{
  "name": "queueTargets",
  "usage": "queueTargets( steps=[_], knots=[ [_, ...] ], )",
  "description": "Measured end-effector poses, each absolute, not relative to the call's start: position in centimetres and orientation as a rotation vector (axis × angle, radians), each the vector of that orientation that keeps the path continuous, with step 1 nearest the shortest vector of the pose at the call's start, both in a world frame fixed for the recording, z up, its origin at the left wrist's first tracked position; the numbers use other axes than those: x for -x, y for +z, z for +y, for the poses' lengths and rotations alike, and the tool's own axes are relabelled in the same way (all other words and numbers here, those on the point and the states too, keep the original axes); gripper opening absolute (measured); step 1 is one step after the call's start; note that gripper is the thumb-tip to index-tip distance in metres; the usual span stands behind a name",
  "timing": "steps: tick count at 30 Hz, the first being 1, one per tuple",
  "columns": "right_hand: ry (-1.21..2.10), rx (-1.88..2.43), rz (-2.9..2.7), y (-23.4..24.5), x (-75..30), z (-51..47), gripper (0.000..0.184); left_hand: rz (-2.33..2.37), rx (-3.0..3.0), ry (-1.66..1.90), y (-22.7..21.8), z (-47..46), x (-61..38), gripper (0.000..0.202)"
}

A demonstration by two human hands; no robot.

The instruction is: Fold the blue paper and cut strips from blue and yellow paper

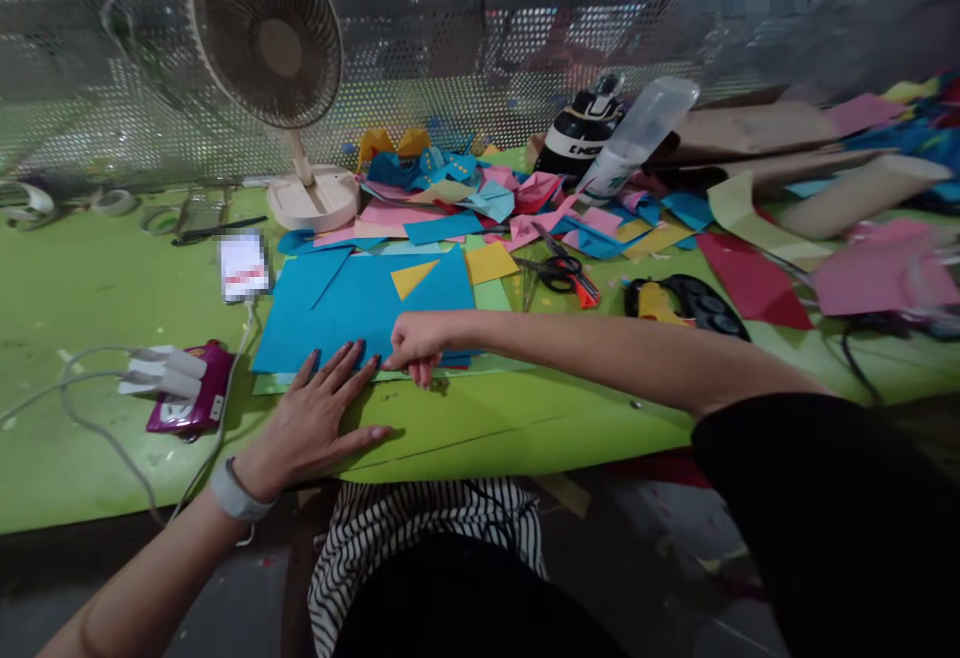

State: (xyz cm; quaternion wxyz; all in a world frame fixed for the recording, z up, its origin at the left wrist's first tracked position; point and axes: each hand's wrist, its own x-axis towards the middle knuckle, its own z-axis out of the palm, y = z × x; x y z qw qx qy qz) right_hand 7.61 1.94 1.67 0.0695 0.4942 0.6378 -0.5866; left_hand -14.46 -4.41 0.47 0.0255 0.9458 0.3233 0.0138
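A sheet of blue paper (307,306) lies on the green table, with light green paper under it. My left hand (330,403) rests flat with spread fingers, its fingertips on the sheet's near edge. Just right of those fingertips, my right hand (416,340) is closed, fingers curled, at the same edge. What it grips, if anything, is hidden. A smaller folded blue piece (441,283) and yellow scraps (491,262) lie on the sheet beyond my right hand.
A fan (315,198) stands behind the sheet. Beside it are piled paper scraps (450,188), scissors (559,273), a bottle (637,138) and a black tray (701,303). At left are a phone (244,266) and a purple power strip (191,408) with cables. The table's front edge runs close to my body.
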Motion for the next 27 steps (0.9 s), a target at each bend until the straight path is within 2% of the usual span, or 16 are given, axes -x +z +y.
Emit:
queueTargets(
  steps=[8, 18, 24, 27],
  knots=[
    [-1.797, -1.613, 1.919, 1.4, -12.4, 0.9, 0.047, 0.999, -2.988, 0.02, 0.5, -3.9, 14.5, 0.085],
    [-1.705, -1.872, 1.79, 2.5, -21.4, -2.2, 0.038, 0.966, -3.031, -0.016, 0.6, -3.6, 14.6, 0.086],
    [-1.815, -1.846, 1.931, 3.9, -19.2, -1.2, 0.039, 0.999, -2.962, -0.096, 2.6, -2.9, 13.7, 0.07],
    [-1.81, -1.749, 1.931, 3.2, -16.9, -0.6, 0.043, 1.145, -2.889, 0.023, 4.1, -2.4, 11.6, 0.061]
  ],
)
